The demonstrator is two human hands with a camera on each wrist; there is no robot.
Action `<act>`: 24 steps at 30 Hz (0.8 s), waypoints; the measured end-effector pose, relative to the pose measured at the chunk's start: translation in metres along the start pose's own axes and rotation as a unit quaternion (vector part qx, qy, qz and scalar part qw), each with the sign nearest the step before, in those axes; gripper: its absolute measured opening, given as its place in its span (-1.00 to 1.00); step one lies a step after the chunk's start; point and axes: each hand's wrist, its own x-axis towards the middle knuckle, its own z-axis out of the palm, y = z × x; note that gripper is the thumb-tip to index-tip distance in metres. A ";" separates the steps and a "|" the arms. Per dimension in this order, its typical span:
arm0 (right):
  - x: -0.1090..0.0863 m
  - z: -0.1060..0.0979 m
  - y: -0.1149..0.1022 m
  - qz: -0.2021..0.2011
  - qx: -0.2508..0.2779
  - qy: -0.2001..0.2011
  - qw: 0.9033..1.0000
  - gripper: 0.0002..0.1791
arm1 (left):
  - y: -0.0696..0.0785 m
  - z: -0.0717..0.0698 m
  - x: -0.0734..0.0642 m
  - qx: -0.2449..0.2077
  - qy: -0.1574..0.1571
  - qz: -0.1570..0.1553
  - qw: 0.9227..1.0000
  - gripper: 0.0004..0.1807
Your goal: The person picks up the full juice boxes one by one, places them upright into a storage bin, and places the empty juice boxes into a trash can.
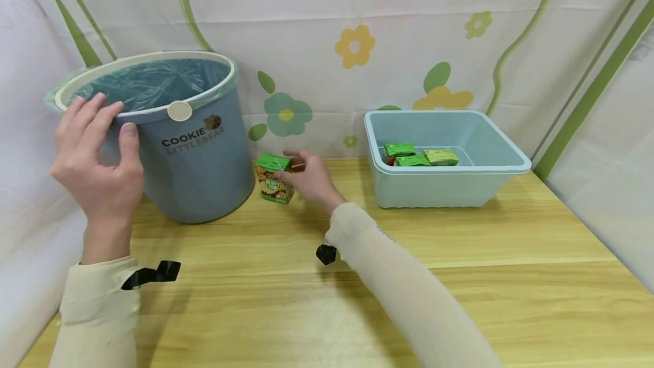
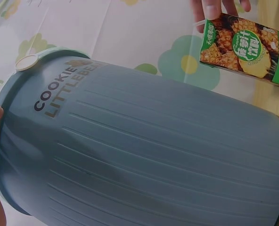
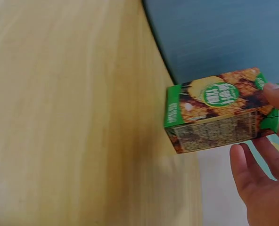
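Upright on the wooden table stands a green juice box (image 1: pixel 275 179) with pineapples pictured on it. My right hand (image 1: pixel 313 179) is at its upper end, the thumb on the front face and other fingers behind, pinching it near the top. In the right wrist view, that juice box (image 3: pixel 219 110) shows its front and a printed side beside the right hand (image 3: pixel 266 174). My left hand (image 1: pixel 99 155) rests with fairly straight fingers at the near rim of a blue bin (image 1: pixel 199 169). Its thumb lies against the bin's outside.
The bin has a clear green liner (image 1: pixel 148 81) and stands left of the juice box. A light blue plastic basin (image 1: pixel 434 189) stands at the right, with several green boxes (image 1: pixel 440 157) inside. A flower-printed curtain (image 1: pixel 317 33) hangs behind the table (image 1: pixel 265 300).
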 end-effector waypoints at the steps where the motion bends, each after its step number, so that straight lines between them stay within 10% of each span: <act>1: -0.001 0.001 0.000 -0.004 -0.005 0.000 1.000 -0.36 | 0.000 0.000 0.000 -0.001 0.000 0.000 1.000 -0.60; 24: -0.007 -0.023 -0.039 -0.093 0.009 0.023 0.995 -0.45 | -0.002 0.000 0.001 0.003 -0.004 0.001 1.000 -0.59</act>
